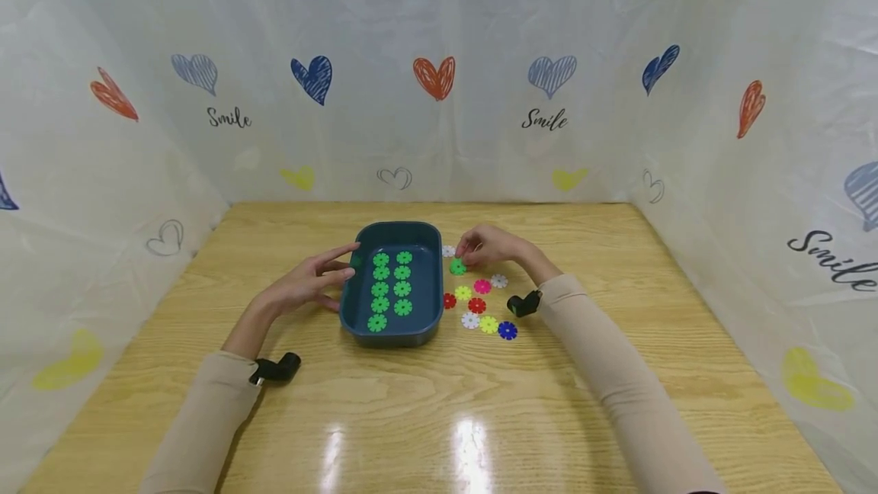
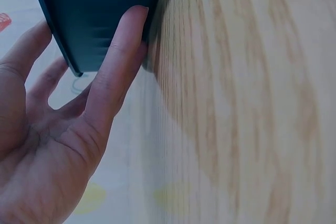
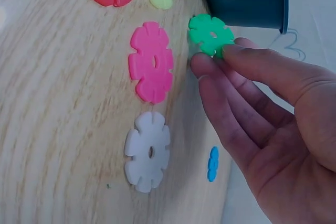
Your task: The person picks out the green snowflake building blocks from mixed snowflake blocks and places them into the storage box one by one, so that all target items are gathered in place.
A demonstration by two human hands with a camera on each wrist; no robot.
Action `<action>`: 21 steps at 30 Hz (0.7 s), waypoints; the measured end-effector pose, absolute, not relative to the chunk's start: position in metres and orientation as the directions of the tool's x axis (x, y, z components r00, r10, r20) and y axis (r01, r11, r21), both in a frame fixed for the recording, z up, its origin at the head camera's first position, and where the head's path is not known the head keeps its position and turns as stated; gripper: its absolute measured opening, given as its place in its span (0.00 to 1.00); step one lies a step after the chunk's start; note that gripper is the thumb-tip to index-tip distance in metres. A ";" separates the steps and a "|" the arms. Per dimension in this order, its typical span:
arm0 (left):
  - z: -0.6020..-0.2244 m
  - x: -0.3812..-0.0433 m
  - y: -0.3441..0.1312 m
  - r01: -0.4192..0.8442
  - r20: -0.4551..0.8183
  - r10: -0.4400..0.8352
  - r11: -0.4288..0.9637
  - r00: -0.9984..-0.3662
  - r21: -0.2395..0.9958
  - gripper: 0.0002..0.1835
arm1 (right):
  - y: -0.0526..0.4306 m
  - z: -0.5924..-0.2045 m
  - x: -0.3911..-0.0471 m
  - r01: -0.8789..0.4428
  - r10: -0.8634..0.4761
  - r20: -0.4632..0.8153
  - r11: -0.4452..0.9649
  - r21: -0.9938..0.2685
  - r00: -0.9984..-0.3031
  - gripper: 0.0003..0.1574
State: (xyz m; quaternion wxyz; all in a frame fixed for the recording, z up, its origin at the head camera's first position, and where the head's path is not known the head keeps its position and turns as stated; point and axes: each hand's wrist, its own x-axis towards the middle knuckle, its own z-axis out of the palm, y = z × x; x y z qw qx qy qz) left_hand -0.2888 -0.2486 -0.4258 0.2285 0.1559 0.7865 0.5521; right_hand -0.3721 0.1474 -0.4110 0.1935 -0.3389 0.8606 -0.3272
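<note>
A dark blue-green rectangular tray stands on the table, with several green flower-shaped discs laid in two columns on its floor. My left hand rests extended fingers against the tray's left side; the left wrist view shows those fingers touching its outer wall. Just beyond the tray's right side, my right hand pinches a green notched disc between thumb and fingertips. Near that hand lie a pink disc, a white disc and a small blue piece.
Right of the tray, loose discs include a red one, a yellow one, a white one and a dark blue one. The wooden table is enclosed by a pale curtain printed with hearts.
</note>
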 end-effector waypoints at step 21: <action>-0.425 -0.288 -0.247 0.016 -0.178 0.496 0.361 -0.850 0.932 0.34 | 0.149 -0.365 -0.374 -0.478 -0.738 -0.054 0.488 -0.730 -0.672 0.09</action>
